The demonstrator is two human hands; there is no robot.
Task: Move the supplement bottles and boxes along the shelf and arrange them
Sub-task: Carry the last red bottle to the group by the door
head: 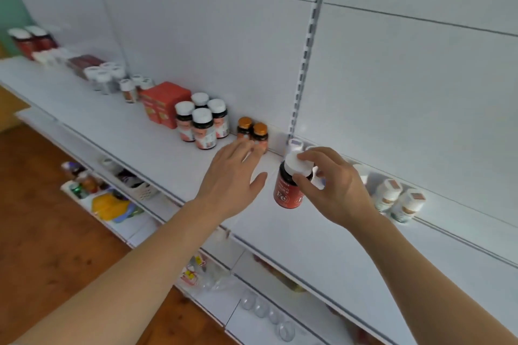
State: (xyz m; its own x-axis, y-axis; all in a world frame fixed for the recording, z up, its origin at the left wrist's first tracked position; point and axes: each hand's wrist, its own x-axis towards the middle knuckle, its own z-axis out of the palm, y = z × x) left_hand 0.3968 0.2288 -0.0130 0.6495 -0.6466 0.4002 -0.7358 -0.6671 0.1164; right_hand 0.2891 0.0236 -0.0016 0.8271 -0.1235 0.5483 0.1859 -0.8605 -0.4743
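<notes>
Hands (232,176) over white shelf (157,145)

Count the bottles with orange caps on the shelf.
2: left orange-capped bottle and right orange-capped bottle stand side by side against the back panel, just beyond the left hand. None seems hidden.

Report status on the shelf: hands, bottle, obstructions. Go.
Right hand grip on red Fe bottle by its white cap, lifted. Left hand open, fingertips at the two orange-capped bottles. White bottles lying behind right hand.

White panelled back wall (196,22) — wooden floor (42,218) below, lower left.
</notes>
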